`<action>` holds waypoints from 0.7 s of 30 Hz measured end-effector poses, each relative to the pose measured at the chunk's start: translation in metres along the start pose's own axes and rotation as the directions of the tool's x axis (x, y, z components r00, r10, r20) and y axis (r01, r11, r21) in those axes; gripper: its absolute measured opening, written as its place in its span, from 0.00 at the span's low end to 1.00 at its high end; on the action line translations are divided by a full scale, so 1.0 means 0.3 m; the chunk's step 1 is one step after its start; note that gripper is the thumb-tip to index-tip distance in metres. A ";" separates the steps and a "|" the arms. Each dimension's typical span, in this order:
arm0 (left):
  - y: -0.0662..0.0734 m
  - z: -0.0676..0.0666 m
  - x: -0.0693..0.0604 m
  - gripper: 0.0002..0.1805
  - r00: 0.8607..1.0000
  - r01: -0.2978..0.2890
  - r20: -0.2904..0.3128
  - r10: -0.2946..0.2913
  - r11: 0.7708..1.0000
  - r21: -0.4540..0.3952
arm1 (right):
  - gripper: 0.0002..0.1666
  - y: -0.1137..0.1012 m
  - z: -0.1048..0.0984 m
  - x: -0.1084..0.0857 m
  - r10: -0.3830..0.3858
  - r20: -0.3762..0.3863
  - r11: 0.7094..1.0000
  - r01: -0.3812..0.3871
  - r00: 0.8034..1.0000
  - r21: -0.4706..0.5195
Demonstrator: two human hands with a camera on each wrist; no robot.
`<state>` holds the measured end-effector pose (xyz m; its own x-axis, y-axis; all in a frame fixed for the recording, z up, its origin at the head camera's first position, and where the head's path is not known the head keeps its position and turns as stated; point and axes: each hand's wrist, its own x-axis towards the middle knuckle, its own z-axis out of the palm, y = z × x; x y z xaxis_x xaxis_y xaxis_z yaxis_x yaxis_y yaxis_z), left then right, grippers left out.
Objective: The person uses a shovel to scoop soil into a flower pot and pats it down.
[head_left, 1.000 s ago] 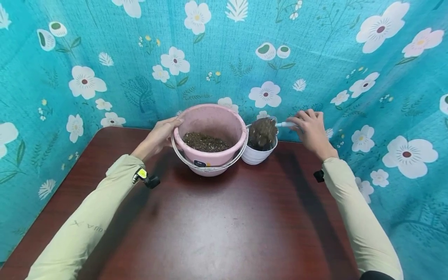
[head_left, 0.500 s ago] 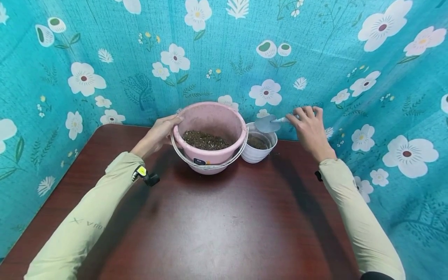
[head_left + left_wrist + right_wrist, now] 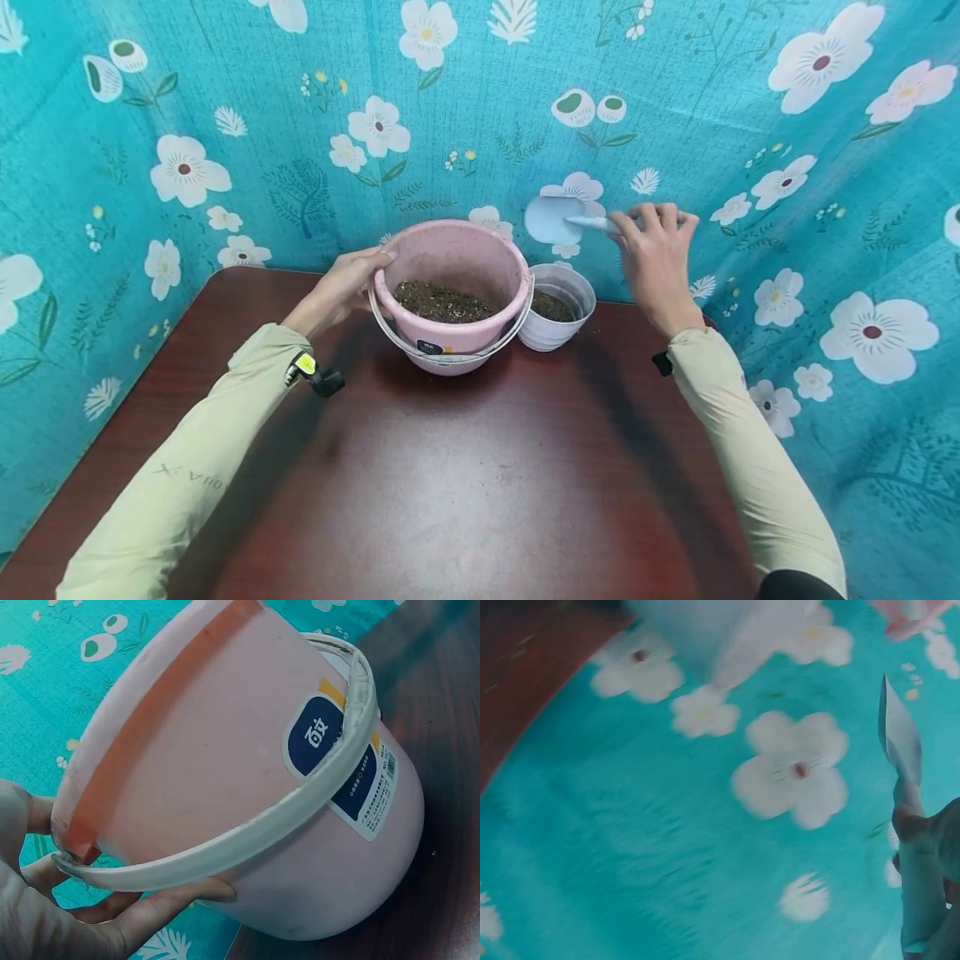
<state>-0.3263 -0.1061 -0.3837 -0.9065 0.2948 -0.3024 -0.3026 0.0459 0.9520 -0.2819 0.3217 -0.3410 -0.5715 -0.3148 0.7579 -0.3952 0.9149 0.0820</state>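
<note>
Trowel point(image 3: 553, 220), pale blue, is raised clear of the white flowerpot point(image 3: 553, 337), its blade directed toward the person's left; no soil load is visible on the face of the blade seen from the head. Right hand point(image 3: 658, 258) grasps the trowel by its handle, thumb and fingers pinched about it; the right wrist view shows the blade turned nearly edge-on beyond the thumb.

Flowerpot stands upright near the far edge of the table point(image 3: 480, 467), below the trowel; dark potting soil point(image 3: 552, 308) lies inside, below the rim. Pink bucket point(image 3: 450, 340) stands just beside the pot, on the person's left of it; whether the two touch cannot be determined; speckled brown soil point(image 3: 442, 302) lies in the bucket, well below its rim.

Left hand point(image 3: 341, 287) grips the bucket rim at its left side, thumb at the edge, other fingers against the outer wall; white bail handle point(image 3: 225, 853) hangs lowered across the bucket's front and crosses a dark blue label point(image 3: 311, 735) with white characters.

Table is reddish-brown and glossy; both sleeves point(image 3: 180, 467) are pale green, the left one lettered; a black device point(image 3: 326, 383) is worn at the left wrist; turquoise curtain point(image 3: 465, 100), printed with white flowers, hangs behind.
</note>
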 end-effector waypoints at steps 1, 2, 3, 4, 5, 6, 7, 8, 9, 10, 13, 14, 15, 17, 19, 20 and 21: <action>0.004 0.001 0.001 0.30 1.000 0.001 0.003 -0.001 1.000 -0.003 | 0.12 -0.021 -0.001 0.020 -0.008 -0.007 1.000 0.008 1.000 0.005; 0.007 0.001 0.002 0.30 1.000 0.002 0.003 -0.002 1.000 -0.004 | 0.12 -0.043 -0.002 0.041 -0.021 -0.008 1.000 0.021 1.000 0.006; 0.010 0.001 0.002 0.30 1.000 0.000 0.002 0.000 1.000 -0.004 | 0.11 -0.065 0.000 0.062 -0.039 -0.001 0.999 0.039 0.999 0.010; 0.011 0.003 0.002 0.30 1.000 -0.001 0.000 0.001 1.000 -0.003 | 0.11 -0.087 0.005 0.084 -0.064 0.010 0.998 0.064 0.998 0.011; 0.012 0.003 0.001 0.30 1.000 -0.001 -0.001 0.001 1.000 0.002 | 0.10 -0.108 0.011 0.106 -0.095 0.029 0.995 0.095 0.995 0.010; 0.014 0.004 0.000 0.30 1.000 -0.001 -0.003 0.001 1.000 0.003 | 0.10 -0.130 0.020 0.130 -0.128 0.050 0.992 0.127 0.991 0.014; 0.015 0.005 -0.001 0.30 1.000 -0.001 -0.006 0.001 1.000 0.006 | 0.10 -0.152 0.031 0.152 -0.162 0.085 0.987 0.162 0.983 0.015; 0.017 0.005 -0.003 0.30 1.000 -0.001 -0.010 0.001 1.000 0.011 | 0.11 -0.174 0.044 0.173 -0.200 0.130 0.980 0.200 0.971 0.014; 0.018 0.005 -0.005 0.30 1.000 0.000 -0.010 0.000 1.000 0.017 | 0.11 -0.199 0.059 0.193 -0.235 0.182 0.971 0.238 0.955 0.007; 0.019 0.003 -0.005 0.30 1.000 0.002 -0.013 -0.002 1.000 0.020 | 0.13 -0.225 0.077 0.213 -0.262 0.236 0.962 0.272 0.936 -0.009; 0.022 -0.006 -0.006 0.31 1.000 -0.005 -0.021 0.005 0.999 0.033 | 0.17 -0.315 0.153 0.256 -0.300 0.390 0.931 0.357 0.870 -0.080; 0.022 -0.009 -0.005 0.31 1.000 -0.009 -0.026 0.010 0.999 0.036 | 0.16 -0.344 0.183 0.264 -0.307 0.433 0.920 0.380 0.847 -0.092; 0.020 -0.011 -0.004 0.31 0.999 -0.012 -0.030 0.013 0.999 0.037 | 0.15 -0.372 0.216 0.268 -0.314 0.469 0.911 0.402 0.825 -0.097; 0.017 -0.013 -0.004 0.31 0.999 -0.011 -0.032 0.012 0.999 0.042 | 0.11 -0.415 0.277 0.268 -0.326 0.527 0.892 0.441 0.785 -0.105; 0.013 -0.007 -0.003 0.31 1.000 -0.005 -0.030 0.007 0.999 0.042 | 0.09 -0.443 0.319 0.261 -0.325 0.564 0.887 0.452 0.759 -0.098; 0.011 -0.003 -0.003 0.31 1.000 -0.001 -0.026 0.003 0.999 0.040 | 0.07 -0.450 0.332 0.255 -0.317 0.576 0.889 0.447 0.754 -0.097; 0.010 0.001 -0.003 0.30 1.000 0.000 -0.023 0.001 0.999 0.036 | 0.07 -0.454 0.340 0.251 -0.302 0.582 0.892 0.439 0.755 -0.105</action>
<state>-0.3263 -0.1059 -0.3804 -0.9133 0.2731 -0.3022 -0.2916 0.0800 0.9532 -0.3444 0.1478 -0.3612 -0.7305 -0.6613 0.1704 -0.5277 0.7050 0.4739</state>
